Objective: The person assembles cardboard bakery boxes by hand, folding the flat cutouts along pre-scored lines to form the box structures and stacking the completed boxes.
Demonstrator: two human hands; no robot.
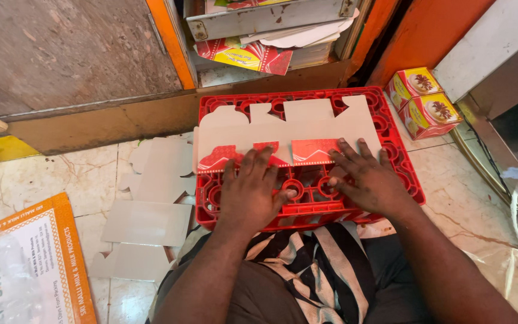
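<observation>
- Both hands press flat with fingers spread, gripping nothing: the left hand (249, 195) and right hand (369, 180) pin the near flaps of a flat carton blank (289, 135).
- Folding seems to be underway; creasing next calls for steady, even pressure along the fold.
- Lying across the upturned red plastic crate (400, 153), the blank is white, with red printed flaps folded towards the person.
- Left of the crate lie more white blanks (151, 198); right of it, assembled red-and-yellow boxes (422, 102).
</observation>
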